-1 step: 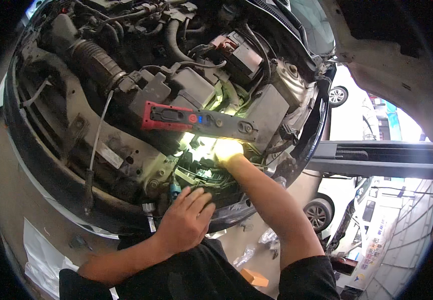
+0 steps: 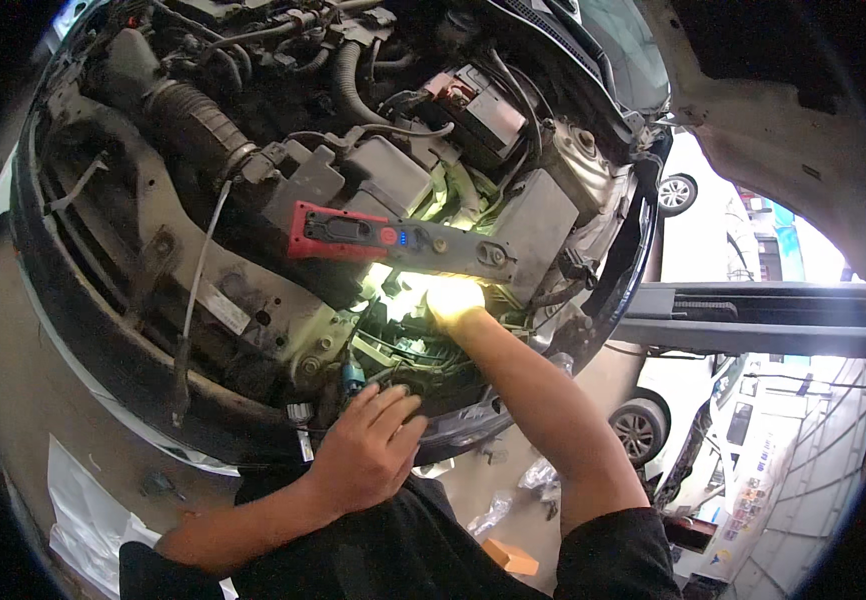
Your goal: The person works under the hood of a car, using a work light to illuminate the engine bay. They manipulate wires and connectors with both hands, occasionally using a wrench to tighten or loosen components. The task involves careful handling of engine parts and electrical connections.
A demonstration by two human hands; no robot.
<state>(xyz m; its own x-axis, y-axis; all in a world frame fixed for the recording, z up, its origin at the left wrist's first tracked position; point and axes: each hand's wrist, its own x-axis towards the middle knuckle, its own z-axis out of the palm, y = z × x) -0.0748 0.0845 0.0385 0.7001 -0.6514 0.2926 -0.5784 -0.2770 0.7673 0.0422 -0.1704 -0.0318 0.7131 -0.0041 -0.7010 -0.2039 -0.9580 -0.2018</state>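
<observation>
My right hand [image 2: 455, 298] reaches into the gap behind the car's headlight housing [image 2: 408, 352]. Glare washes it out and its fingers are hidden. Above it lies a red and grey work light [image 2: 353, 235], shining down into the gap. My left hand [image 2: 371, 445] rests at the front edge of the bay, fingers loosely bent and partly apart, with nothing visible in them. Just beyond its fingertips is a blue cylindrical part [image 2: 354, 376]. Left of that hand, a small silver and white part with a ribbed end [image 2: 301, 425] sits at the bumper edge.
A battery [image 2: 483, 110] and a ribbed air hose [image 2: 198, 125] sit deeper in the engine bay. A thin prop rod [image 2: 203, 270] stands at the left. The raised hood [image 2: 753, 130] overhangs the right. Clear plastic wrapping [image 2: 493, 512] and an orange box [image 2: 510, 556] lie on the floor.
My left hand's fingers have shifted slightly at the front edge. My right hand stays in the lit gap, and the work light has hardly moved in view.
</observation>
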